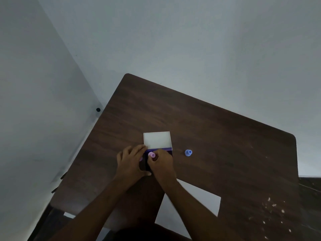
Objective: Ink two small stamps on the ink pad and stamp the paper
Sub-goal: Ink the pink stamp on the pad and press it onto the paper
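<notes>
An ink pad case (167, 150) lies on the dark wooden table (208, 129), its white lid (157, 140) raised at the back. My right hand (161, 164) pinches a small pink stamp (152, 154) and holds it down on the purple pad. My left hand (130, 162) rests on the case's left side, fingers along its edge. A small blue stamp (188, 152) stands on the table to the right of the case. The white paper (196, 202) lies near me, partly hidden under my right forearm.
Pale walls meet at a corner left of the table. A small black knob (98, 109) sits on the left wall. Light scuff marks (274, 211) dot the table's near right area. The table's far and right edges are rounded.
</notes>
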Motion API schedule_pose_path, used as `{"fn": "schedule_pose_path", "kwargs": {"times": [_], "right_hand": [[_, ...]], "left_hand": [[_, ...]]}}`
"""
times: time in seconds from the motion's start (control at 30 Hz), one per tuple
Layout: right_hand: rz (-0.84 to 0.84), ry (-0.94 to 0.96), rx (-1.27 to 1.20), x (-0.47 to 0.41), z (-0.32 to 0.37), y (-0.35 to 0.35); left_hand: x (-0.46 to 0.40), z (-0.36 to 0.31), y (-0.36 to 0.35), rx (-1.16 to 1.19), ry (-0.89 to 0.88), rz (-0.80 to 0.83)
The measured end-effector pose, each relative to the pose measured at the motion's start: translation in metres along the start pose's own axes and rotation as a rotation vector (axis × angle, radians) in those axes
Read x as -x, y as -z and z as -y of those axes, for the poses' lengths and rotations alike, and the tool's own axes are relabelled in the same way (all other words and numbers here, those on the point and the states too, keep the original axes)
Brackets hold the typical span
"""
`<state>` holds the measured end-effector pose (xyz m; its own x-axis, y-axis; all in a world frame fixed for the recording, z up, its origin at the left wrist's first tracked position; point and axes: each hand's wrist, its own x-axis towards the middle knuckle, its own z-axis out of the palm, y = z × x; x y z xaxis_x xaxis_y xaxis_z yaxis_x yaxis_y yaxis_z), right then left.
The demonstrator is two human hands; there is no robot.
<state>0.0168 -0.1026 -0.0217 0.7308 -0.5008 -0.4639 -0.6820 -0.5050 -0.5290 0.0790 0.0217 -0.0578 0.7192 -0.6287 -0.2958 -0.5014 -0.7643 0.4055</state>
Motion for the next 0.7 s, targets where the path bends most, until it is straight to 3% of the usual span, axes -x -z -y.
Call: {"fn": "schedule_pose_path", "kwargs": {"times": [0.7], "right_hand": [[0.305,-0.186,0.222,-0.013,0.030,0.005]], "left_hand": [[0.000,-0.002,0.003,0.018,0.014,-0.006]]}}
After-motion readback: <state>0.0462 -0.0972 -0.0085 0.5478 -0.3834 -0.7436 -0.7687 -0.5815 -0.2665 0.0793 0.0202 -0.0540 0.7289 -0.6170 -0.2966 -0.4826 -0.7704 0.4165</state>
